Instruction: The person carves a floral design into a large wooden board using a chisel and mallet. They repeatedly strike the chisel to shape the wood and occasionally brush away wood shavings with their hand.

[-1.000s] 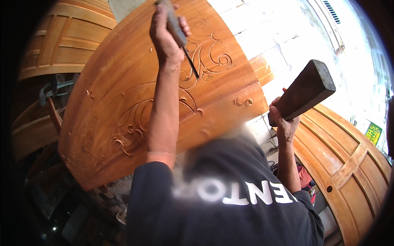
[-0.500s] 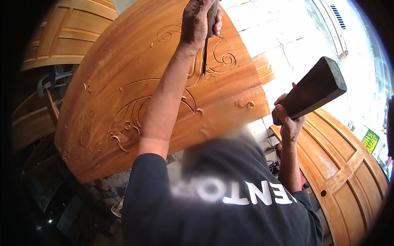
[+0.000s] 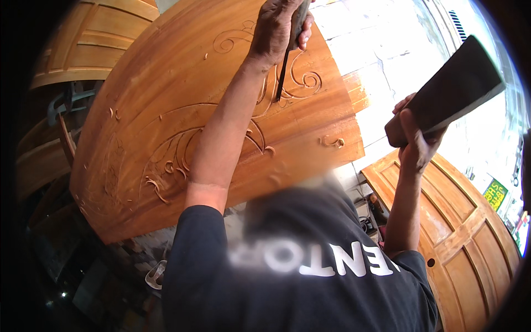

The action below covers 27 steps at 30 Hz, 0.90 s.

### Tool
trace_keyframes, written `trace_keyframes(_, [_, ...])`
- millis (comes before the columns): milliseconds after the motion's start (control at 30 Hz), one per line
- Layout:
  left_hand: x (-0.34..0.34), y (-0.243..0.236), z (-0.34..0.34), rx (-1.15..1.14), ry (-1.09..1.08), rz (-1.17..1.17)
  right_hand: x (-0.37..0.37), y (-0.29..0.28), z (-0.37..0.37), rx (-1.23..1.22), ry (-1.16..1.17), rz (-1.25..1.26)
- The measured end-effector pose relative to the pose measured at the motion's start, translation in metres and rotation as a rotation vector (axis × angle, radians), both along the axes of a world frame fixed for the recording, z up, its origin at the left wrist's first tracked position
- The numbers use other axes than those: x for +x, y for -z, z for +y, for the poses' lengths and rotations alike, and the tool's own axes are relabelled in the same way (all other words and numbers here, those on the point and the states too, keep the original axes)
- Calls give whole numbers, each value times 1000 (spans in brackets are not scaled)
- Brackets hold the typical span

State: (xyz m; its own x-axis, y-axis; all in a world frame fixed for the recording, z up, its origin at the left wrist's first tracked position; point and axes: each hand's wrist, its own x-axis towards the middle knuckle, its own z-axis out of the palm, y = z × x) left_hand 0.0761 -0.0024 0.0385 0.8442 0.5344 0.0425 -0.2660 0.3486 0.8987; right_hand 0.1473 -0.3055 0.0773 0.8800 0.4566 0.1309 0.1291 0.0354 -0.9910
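Head view: chisel (image 3: 284,67), likely stiff, handle grasped by left hand (image 3: 275,30), blade below fingers over carved panel (image 3: 312,122). Mallet (image 3: 456,83), probably heavy; right hand (image 3: 418,135) clasps narrow end, best hold; bulk beyond fingers.

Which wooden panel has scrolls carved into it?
The broad middle panel, beneath the chisel in the left hand; the upper-left door and lower-right door show straight-edged framed sections instead.

The broad orange-brown wooden panel (image 3: 318,119) before me looks smooth with a soft sheen; my dark blocky mallet (image 3: 453,88) seems matt wood, my slim dark chisel (image 3: 282,77) has a metal-looking blade, and my black short-sleeved shirt (image 3: 310,301) is matt cloth
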Motion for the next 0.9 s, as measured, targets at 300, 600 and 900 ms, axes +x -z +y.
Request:
trace_keyframes(300, [1, 7, -6, 58, -115, 72, 122, -17, 127, -70, -89, -64])
trace_keyframes(600, [4, 5, -3, -15, -262, 136, 163, -68, 214, -517, -606, -810])
trace_keyframes(900, [-15, 17, 7, -45, -553, 151, 151, -61, 262, -626, -889, -1062])
